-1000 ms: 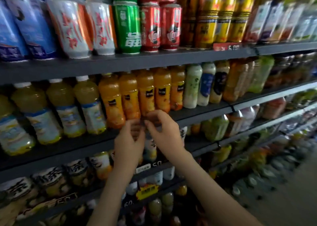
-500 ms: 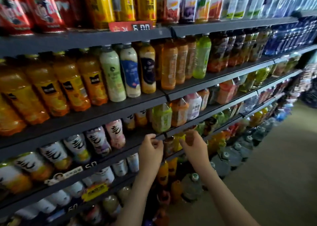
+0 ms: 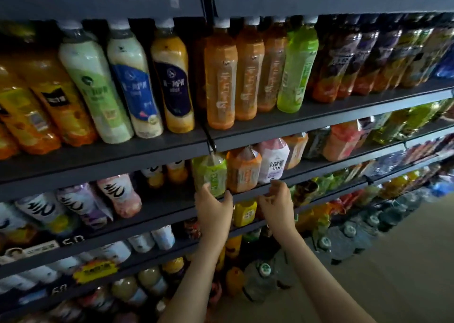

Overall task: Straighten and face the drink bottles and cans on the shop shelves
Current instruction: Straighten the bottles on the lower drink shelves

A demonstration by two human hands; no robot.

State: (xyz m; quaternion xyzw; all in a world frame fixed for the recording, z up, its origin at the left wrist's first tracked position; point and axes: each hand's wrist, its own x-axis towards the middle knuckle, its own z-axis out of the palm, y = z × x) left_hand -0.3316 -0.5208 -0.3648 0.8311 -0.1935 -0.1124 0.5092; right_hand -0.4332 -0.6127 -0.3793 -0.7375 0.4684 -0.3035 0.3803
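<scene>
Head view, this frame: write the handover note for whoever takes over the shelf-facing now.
Left hand: grips the base of the green bottle at the front of its shelf.
Right hand: fingers curled at the shelf lip below the pink-white bottle; any grip is unclear.
Done: cannot be judged; the orange bottle between those two stands upright.
Left: face the green bottle, then check its neighbours and the other rows.
</scene>
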